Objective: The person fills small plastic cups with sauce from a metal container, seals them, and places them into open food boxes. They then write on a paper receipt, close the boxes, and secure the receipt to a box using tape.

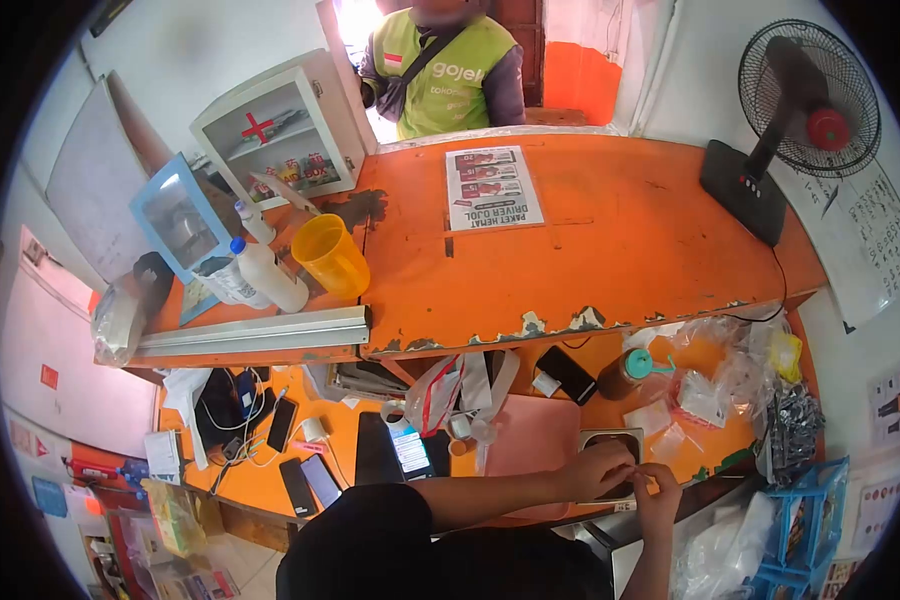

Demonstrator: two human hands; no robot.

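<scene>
My left hand [602, 470] and my right hand [658, 492] meet at the fingertips above a small metal container [615, 436] at the lower desk's front edge. The fingers of both hands are drawn together in a pinch. Whatever lies between them is too small to make out. Under my left forearm lies a pink tray [532, 432], partly covered by the arm. A tumbler [622, 375] with a turquoise lid and a black phone [567, 374] are just beyond the hands. Clear plastic bags [735, 365] lie to the right.
An orange counter [590, 240] rises in front, bearing a yellow pitcher [330, 257], white bottles, a printed sheet [493, 188] and a fan [760, 150]. A person in a green vest [455, 80] stands beyond it. Several phones and cables lie left; a blue rack [805, 530] stands right.
</scene>
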